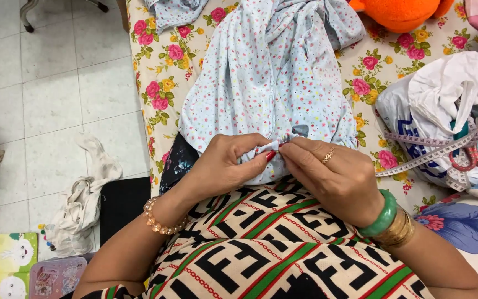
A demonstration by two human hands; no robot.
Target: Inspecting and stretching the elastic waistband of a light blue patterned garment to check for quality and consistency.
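A light blue cloth with small pink flowers lies spread over a flower-patterned sheet in front of me. My left hand pinches its gathered near edge between thumb and fingers. My right hand, with a gold ring, a green bangle and gold bangles at the wrist, pinches the same edge right beside it. The fingertips of both hands meet at the fold. Whether a needle is between them I cannot tell.
A white plastic bag with a measuring tape and red-handled scissors sits at the right. An orange plush toy lies at the top. On the tiled floor left lie a crumpled white rag and children's books.
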